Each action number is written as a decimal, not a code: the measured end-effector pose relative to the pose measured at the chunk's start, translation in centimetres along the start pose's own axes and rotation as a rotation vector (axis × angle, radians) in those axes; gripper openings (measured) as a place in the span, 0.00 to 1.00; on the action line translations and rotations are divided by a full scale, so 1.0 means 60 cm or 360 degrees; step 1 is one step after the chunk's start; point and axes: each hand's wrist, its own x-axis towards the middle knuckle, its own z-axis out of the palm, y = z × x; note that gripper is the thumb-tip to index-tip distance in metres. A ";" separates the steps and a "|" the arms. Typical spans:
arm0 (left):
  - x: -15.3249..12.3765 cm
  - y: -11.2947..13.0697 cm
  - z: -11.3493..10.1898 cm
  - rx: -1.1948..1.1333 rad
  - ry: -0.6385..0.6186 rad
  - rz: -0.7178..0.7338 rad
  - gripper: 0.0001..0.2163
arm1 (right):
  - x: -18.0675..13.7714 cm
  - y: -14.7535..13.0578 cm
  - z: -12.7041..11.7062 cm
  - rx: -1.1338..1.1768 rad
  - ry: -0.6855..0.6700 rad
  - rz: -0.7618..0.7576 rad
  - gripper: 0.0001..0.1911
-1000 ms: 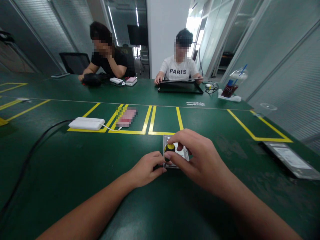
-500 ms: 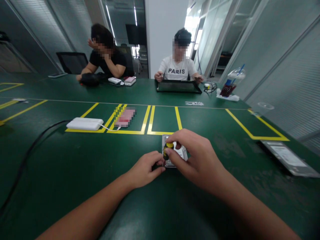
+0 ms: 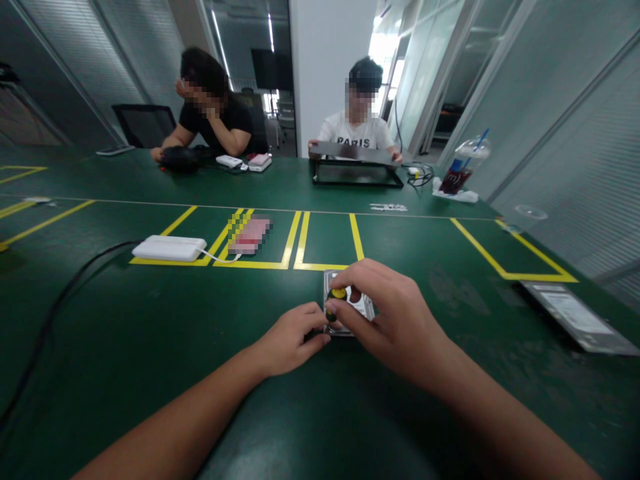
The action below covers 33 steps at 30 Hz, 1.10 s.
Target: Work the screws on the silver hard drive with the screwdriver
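Observation:
A small silver hard drive (image 3: pixel 359 305) lies flat on the green table (image 3: pixel 150 333) just below a yellow-taped box. My right hand (image 3: pixel 395 320) is closed around a screwdriver with a yellow and black handle (image 3: pixel 337 297), held upright on the drive's near left corner. My left hand (image 3: pixel 293 337) is curled at the drive's left edge, fingertips pressed against it. Both hands cover much of the drive.
A white power bank (image 3: pixel 169 247) with a cable and a pink pixelated item (image 3: pixel 250 234) lie to the left. A silver flat pack (image 3: pixel 575 313) lies at right. Two people sit across the table; one lifts a dark panel (image 3: pixel 353 153) above a black tray (image 3: pixel 357 175). A plastic cup (image 3: pixel 465 167) stands far right.
My hands stay on the drive with the screwdriver nearly still. The person opposite has lifted a dark panel off the black tray.

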 end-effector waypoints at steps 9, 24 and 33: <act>-0.001 0.000 0.000 0.0005 -0.0004 -0.0008 0.06 | -0.004 0.002 -0.003 -0.0022 0.0017 -0.0037 0.06; 0.000 -0.002 0.001 -0.0013 -0.0006 -0.0013 0.07 | 0.001 0.004 -0.003 -0.0039 0.0008 -0.0014 0.06; 0.000 0.001 0.000 -0.0015 0.0021 0.0009 0.07 | -0.001 0.004 -0.003 -0.0043 0.0083 -0.0053 0.06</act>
